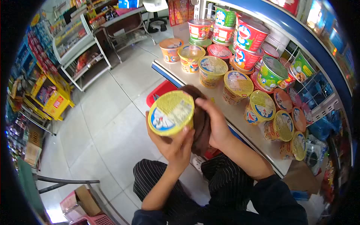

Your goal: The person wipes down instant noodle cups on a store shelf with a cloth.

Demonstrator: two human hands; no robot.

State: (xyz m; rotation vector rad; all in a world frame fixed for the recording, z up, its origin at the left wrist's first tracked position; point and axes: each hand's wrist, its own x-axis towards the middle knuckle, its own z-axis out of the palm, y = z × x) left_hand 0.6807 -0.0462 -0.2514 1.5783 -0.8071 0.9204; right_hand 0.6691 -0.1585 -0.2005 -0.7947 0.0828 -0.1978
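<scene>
A snack cup with a yellow lid and a blue-and-white cartoon face (165,119) is tilted toward me, held in my left hand (173,150) with the fingers wrapped round its side. My right hand (216,125) grips a dark brown cloth (201,138) close against the right side of the cup. Part of the cloth hangs below the cup, and the cup's lower body is mostly hidden. Just beyond my hands, a row of similar yellow-lidded cups (238,85) stands along the shelf edge.
The beige shelf (258,148) also carries stacked red cups (250,37) and green cups (272,71). A red plastic container (156,92) sits below its edge. Further off are a glass display case (73,39), a yellow rack (56,99) and a metal-framed chair (69,181) at lower left.
</scene>
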